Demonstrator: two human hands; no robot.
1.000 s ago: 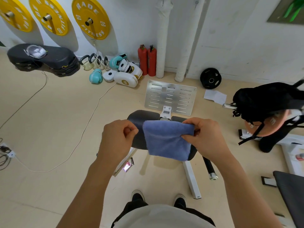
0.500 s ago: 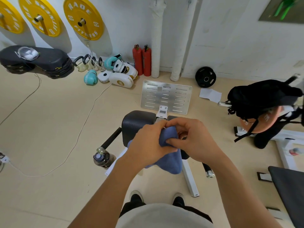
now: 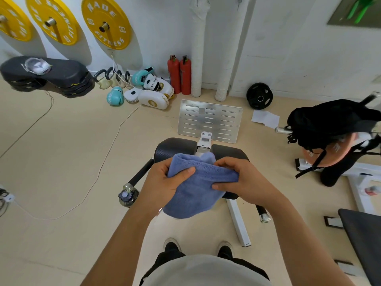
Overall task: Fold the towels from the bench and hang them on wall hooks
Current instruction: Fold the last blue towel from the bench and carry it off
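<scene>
Both hands' grip [image 3: 203, 183] now on bunched towel [image 3: 193, 195]

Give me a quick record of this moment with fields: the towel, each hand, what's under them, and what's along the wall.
towel: blue towel, partly folded, held in the air
left hand: left hand grips the towel's left side, thumb on top
right hand: right hand grips its right side
below: black padded bench, water bottle on the floor
wall: yellow weight plates, two red fire extinguishers
hooks: none clearly visible
</scene>
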